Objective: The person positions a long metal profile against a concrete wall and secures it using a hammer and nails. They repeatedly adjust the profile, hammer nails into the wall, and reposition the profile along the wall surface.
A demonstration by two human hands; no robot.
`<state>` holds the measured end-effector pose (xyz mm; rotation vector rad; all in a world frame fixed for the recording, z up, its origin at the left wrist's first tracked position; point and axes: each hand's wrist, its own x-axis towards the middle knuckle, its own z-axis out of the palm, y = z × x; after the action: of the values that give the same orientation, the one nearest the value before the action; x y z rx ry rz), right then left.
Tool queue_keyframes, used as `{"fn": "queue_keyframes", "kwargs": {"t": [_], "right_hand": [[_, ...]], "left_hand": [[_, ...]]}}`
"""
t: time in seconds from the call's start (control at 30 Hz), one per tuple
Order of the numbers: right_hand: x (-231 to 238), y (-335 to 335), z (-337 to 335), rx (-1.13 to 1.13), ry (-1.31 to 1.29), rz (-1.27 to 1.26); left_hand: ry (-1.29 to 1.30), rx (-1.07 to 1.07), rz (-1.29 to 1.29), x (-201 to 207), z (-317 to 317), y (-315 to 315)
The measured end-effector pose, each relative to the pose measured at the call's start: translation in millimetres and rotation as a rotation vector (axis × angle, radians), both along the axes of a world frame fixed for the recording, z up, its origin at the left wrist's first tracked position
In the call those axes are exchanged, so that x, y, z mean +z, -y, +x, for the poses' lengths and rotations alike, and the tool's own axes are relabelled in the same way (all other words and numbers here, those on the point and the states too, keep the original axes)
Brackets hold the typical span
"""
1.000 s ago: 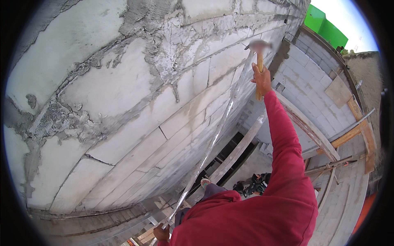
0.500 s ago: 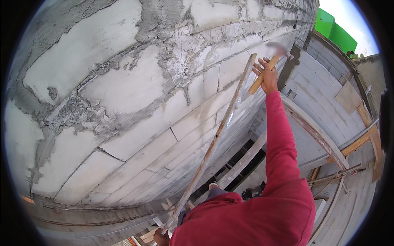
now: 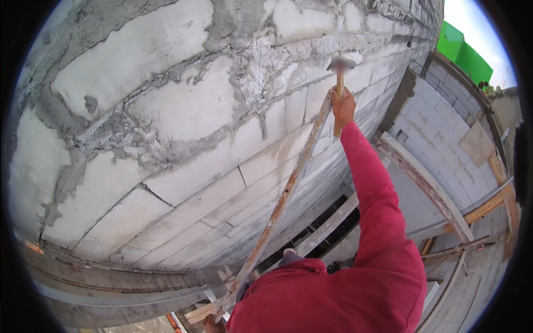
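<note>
My right hand (image 3: 343, 106), at the end of an outstretched arm, is wrapped round the wooden handle of a hammer (image 3: 340, 83). The hammer's head is smeared by motion in front of the block wall (image 3: 183, 105); whether it touches the wall I cannot tell. A long, narrow, rust-stained metal bar (image 3: 286, 191) slants up beside the wall, its top close to my right hand. At the lower edge, my left hand (image 3: 213, 323) is closed at the bar's bottom end, with its fingers only partly in sight.
Rough grey mortar (image 3: 100, 130) covers the joints between the pale blocks. Below lie dark openings and a pale beam (image 3: 327, 225). To the right stand a curved beam (image 3: 425, 180), a second block wall (image 3: 438, 116) and wooden planks (image 3: 488, 200). A green structure (image 3: 463, 53) rises beyond.
The hammer has swung left and turned more upright, its head now farther left along the wall. The fingers of my right hand, loose before, have closed round the handle.
</note>
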<state>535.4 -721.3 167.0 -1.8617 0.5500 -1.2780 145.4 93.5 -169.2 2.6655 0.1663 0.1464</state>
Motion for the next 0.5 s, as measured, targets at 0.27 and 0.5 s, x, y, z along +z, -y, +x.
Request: {"fn": "queue_keyframes", "kwargs": {"t": [0.27, 0.5], "right_hand": [[-33, -31, 0, 0.522, 0.126, 0.322], [-76, -61, -35, 0.520, 0.213, 0.448]], "left_hand": [[-0.349, -0.025, -0.125, 62, -15, 13], [-0.403, -0.112, -0.124, 75, -27, -18]]}}
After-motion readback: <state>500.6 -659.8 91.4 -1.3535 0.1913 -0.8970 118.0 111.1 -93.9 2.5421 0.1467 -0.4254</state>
